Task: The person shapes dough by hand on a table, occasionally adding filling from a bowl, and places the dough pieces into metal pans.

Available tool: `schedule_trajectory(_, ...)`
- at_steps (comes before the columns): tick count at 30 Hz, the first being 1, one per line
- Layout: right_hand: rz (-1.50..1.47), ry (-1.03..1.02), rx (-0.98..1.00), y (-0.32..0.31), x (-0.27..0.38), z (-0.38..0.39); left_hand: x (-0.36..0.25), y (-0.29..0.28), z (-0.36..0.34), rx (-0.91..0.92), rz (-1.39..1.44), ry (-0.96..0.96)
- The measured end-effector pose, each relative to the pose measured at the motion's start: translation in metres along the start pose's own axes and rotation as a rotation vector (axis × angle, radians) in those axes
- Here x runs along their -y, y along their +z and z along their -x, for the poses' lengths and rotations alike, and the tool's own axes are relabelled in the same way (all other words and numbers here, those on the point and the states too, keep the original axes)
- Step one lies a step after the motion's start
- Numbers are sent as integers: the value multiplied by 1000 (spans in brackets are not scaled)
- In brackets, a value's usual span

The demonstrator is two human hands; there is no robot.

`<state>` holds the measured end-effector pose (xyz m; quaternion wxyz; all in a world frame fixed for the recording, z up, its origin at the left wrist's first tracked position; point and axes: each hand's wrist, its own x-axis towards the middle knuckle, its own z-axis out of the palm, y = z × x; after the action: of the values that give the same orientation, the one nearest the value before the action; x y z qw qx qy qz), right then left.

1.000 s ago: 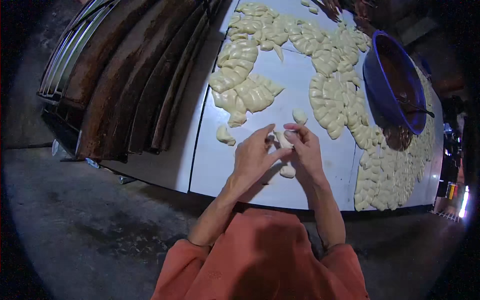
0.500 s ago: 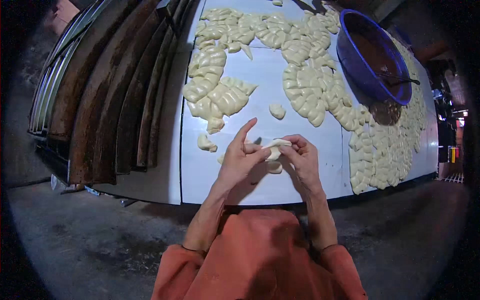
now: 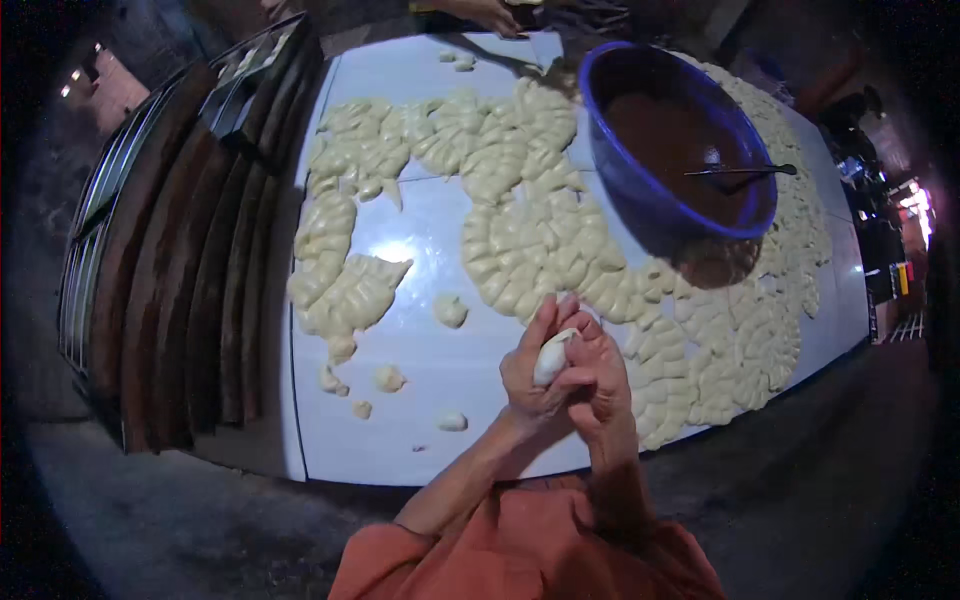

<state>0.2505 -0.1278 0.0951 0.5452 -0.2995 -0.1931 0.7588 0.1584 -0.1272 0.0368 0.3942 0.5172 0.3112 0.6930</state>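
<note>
In the head view, my left hand (image 3: 530,385) and my right hand (image 3: 595,390) are cupped together above the white table (image 3: 420,440), both with fingers wrapped round a pale, soft dough piece (image 3: 550,360). To their left, several small loose lumps (image 3: 450,310) lie on the surface. Larger flattened masses of segmented dough (image 3: 540,240) spread beyond my hands and to their right. Part of the held piece is hidden by my fingers.
A blue tub (image 3: 590,90) of brown mixture, with a dark-handled utensil (image 3: 775,170), stands at the back right. Long rusty trays (image 3: 140,300) on a metal rack line the left. Another person's hand (image 3: 490,15) reaches over the table's far edge.
My hands have moved right and closed together round the dough piece, which was stretched between their fingertips. The camera view has shifted, bringing another person's hand into sight at the top.
</note>
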Motion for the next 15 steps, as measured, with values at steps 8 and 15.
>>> schedule_trajectory(8,628,-468,-108,-44,163,-97,-4,25,-26,233,-7,-560)
schedule_trajectory(15,1780,-133,-11,-112,237,-194,-17,-7,-41,197,-305,-704)
